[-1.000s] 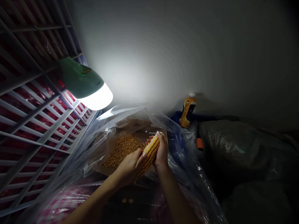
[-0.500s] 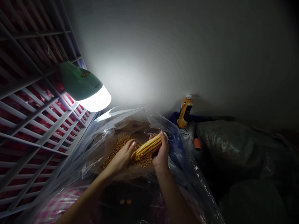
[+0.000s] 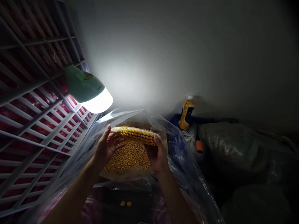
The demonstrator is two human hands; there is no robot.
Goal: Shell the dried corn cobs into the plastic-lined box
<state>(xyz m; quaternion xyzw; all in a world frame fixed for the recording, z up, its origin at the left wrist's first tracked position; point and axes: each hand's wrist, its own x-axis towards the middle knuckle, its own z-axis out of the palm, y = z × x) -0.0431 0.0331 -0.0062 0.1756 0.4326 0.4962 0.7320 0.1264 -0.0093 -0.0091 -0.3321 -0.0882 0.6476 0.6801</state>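
A yellow corn cob [image 3: 137,135] lies nearly level across the view, above a heap of loose corn kernels [image 3: 129,155]. Its left end is pale and bare of kernels; most of the rest still carries rows of them. My right hand [image 3: 158,154] grips the cob's right end, thumb on the near side. At the left end, my left hand [image 3: 105,147] is open with fingers spread just below the cob, its thumb beside the bare tip. The kernels sit in a clear plastic bag [image 3: 187,168] with a brown lining around them.
On the left stands a pale slatted plastic crate [image 3: 63,123], with a lit green lamp [image 3: 87,85] hanging from it. A yellow drink bottle [image 3: 186,113], an orange-ended object [image 3: 199,146] and dark bulky bags [image 3: 226,143] are at right. Two kernels [image 3: 126,203] lie near the bottom.
The cob has swung from slanted to nearly level and moved up and left. My left hand has come off its lower end and opened, uncovering the kernel heap. My right hand keeps its grip.
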